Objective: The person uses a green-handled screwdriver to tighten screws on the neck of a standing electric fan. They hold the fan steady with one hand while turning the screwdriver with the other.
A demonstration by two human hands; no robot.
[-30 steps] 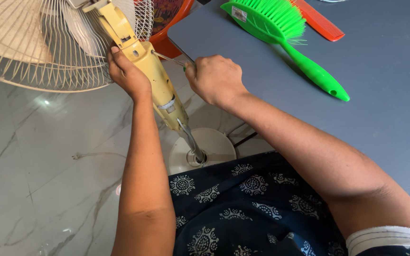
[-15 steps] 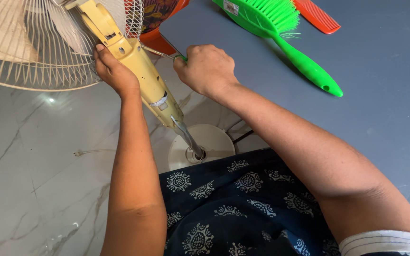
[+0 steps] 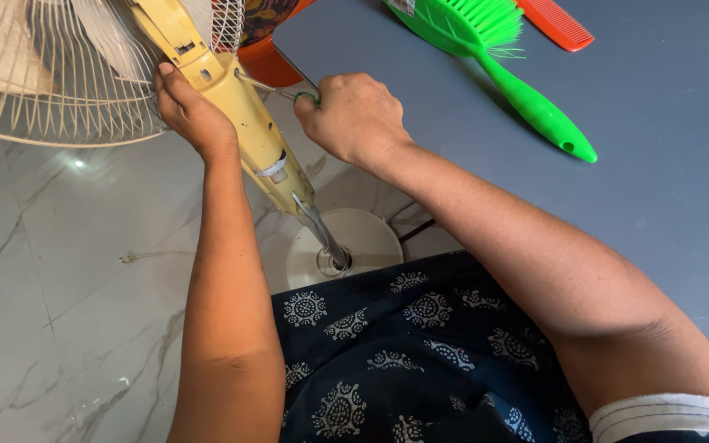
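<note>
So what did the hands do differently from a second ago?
Very little changed. The left hand still grips the yellow fan neck, and the right hand still holds a thin tool against it, only shifting slightly. The picture moves mostly because the head camera moved. The green brush and red comb lie where they were.

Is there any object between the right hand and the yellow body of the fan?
Only the tool itself. The right hand is closed around a green-handled tool whose thin metal shaft runs across the gap to the yellow fan body. The left hand steadies that body from the other side. Nothing else lies between.
</note>
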